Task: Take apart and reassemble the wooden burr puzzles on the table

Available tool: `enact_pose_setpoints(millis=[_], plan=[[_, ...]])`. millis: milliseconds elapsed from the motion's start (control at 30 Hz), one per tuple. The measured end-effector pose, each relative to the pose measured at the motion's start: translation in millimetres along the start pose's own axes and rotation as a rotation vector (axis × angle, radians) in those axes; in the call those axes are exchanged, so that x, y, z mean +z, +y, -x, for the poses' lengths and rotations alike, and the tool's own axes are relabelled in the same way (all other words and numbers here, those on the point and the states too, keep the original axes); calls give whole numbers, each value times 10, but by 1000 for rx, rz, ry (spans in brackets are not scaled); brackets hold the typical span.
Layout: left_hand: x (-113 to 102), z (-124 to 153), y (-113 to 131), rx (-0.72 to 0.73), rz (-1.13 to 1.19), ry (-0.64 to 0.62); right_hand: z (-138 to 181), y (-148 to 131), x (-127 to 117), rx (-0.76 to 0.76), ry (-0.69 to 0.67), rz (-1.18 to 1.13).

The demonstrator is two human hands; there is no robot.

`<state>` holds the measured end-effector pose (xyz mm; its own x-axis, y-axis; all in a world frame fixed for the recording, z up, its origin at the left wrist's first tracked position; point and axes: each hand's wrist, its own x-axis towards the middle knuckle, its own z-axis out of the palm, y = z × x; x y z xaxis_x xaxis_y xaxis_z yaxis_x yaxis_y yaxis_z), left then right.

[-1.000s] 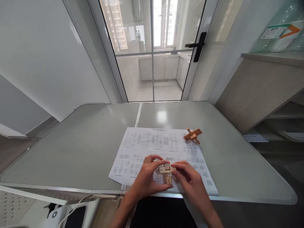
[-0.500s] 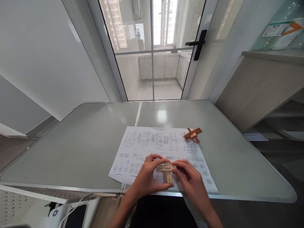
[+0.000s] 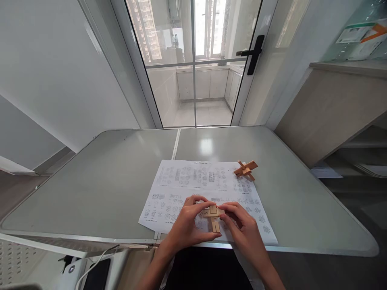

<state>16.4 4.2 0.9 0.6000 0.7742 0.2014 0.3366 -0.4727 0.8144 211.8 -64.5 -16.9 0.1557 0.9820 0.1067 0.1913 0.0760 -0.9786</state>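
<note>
Above the paper [image 3: 193, 167], the wooden blocks [image 3: 215, 227] are held between left hand [image 3: 188, 223] thumb and fingers; their sideways bar [image 3: 208, 213] is pinched at its right end by the right hand [image 3: 244, 225].

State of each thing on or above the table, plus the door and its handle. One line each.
Left hand: gripping, thumb near, fingers far.
Right hand: fingertips on light puzzle's right end.
Light puzzle: pieces crossed, held in both hands; completeness unclear.
Dark puzzle: pieces interlocked, resting at sheet's far right corner.
Sheet: spread out, printed side up.
Door: looks shut.
Handle: lever roughly level.
</note>
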Motion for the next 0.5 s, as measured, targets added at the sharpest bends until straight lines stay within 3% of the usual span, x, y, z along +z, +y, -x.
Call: enact_pose_setpoints(millis=[500], plan=[[5, -11, 2, -3, 7, 0, -15, 2, -8, 7, -7, -18]])
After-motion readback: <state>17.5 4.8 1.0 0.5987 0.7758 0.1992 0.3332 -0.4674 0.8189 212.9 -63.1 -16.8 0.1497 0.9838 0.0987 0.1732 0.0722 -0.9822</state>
